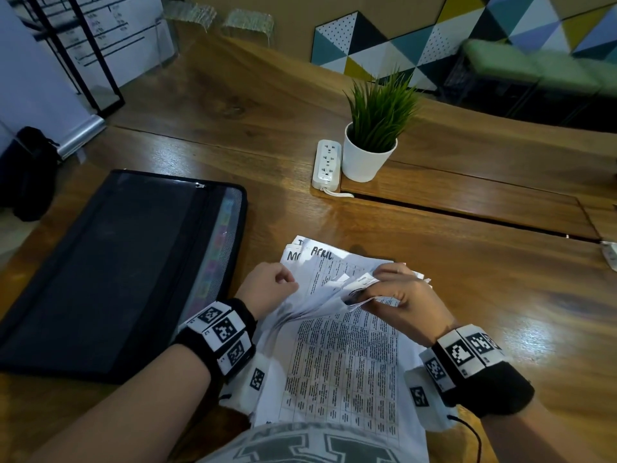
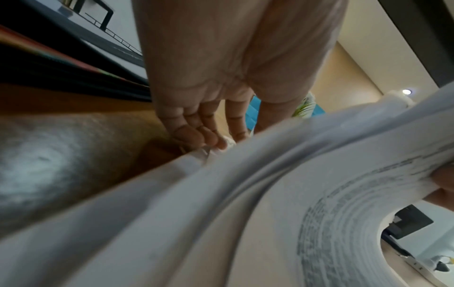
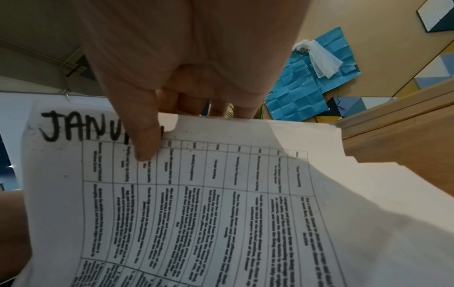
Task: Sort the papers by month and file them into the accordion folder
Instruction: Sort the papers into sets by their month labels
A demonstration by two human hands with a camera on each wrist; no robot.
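Observation:
A stack of printed table papers [image 1: 344, 355] lies on the wooden table [image 1: 500, 312] right in front of me. My left hand [image 1: 270, 289] grips the stack's left edge, fingertips [image 2: 196, 136] curled against the sheets [image 2: 270, 194]. My right hand [image 1: 404, 295] pinches the lifted top edges of several sheets, bending them up and toward me. Its thumb [image 3: 145, 139] presses on a sheet [image 3: 221, 194] headed "JANU...". Flat beneath, a sheet headed "APRIL" [image 1: 322, 255] shows at the far end. The black accordion folder [image 1: 110, 272] lies flat to the left, coloured tabs showing through its mesh edge.
A white potted plant [image 1: 370, 152] and a white power strip [image 1: 327, 165] stand beyond the papers at mid-table. A slot [image 1: 467, 212] runs across the tabletop to the right. A black bag [image 1: 26, 172] sits on the floor at the far left.

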